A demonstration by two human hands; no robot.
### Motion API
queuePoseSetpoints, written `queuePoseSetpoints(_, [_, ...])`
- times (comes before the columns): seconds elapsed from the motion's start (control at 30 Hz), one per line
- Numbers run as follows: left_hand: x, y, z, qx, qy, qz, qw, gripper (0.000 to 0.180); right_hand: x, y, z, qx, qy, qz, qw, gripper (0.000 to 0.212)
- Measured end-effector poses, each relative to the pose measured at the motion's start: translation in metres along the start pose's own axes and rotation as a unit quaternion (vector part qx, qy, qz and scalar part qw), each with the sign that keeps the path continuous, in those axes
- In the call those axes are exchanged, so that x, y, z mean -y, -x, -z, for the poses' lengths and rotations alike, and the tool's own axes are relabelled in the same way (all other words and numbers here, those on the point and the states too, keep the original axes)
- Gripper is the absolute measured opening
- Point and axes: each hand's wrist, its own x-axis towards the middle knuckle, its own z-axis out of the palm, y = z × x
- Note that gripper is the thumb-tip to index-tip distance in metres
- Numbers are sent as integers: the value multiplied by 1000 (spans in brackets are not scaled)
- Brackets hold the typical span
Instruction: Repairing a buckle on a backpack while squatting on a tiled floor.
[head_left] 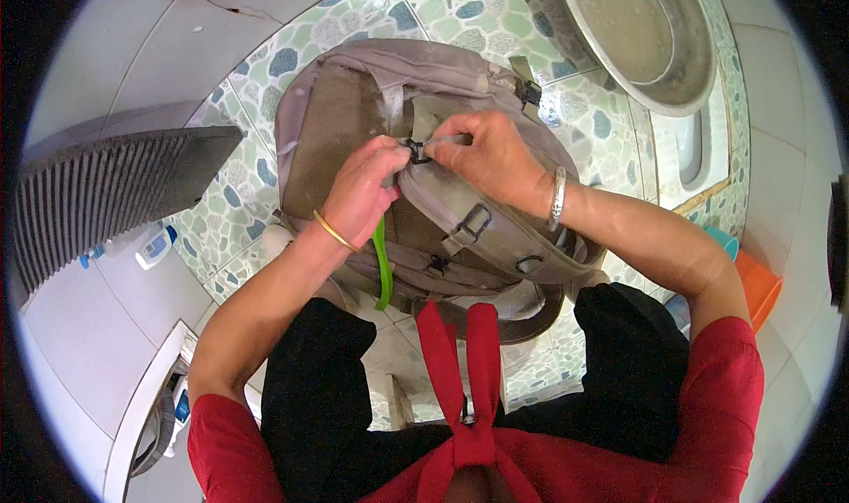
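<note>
A wet-looking grey-brown backpack [345,123] lies on the tiled floor between my knees. Over its middle, my left hand [373,180] pinches one side of a small black plastic buckle [418,152]. From the right, the fingers of my right hand [486,156] are closed at the buckle's other side, where its strap joins. My fingertips partly cover the buckle. A bright green strip [383,269] shows just below my left hand; its upper end is hidden, so I cannot tell whether that hand also holds it. More buckles and straps [473,224] lie on the pack's front.
A metal basin [641,39] with cloudy water stands at the far right, above a white floor fixture [699,154]. A dark ridged board [124,198] juts in from the left, near a white bottle with a blue cap [156,248]. An orange container [756,286] is beyond my right elbow.
</note>
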Motion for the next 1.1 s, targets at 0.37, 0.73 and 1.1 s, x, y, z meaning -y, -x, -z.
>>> queuePoseSetpoints(0.37, [3,-3,2,-104,-573,-309,752,37,0,0,-3,-11,-35,-46,998,17])
queuePoseSetpoints(0.73, [11,-5,1,-109,-485,-297,815,17,-5,-3,-9,1,-174,-183,968,15])
queuePoseSetpoints(1.1, [16,-11,-1,-104,-532,-357,760,15,-5,-4,-21,-37,-399,-306,863,7])
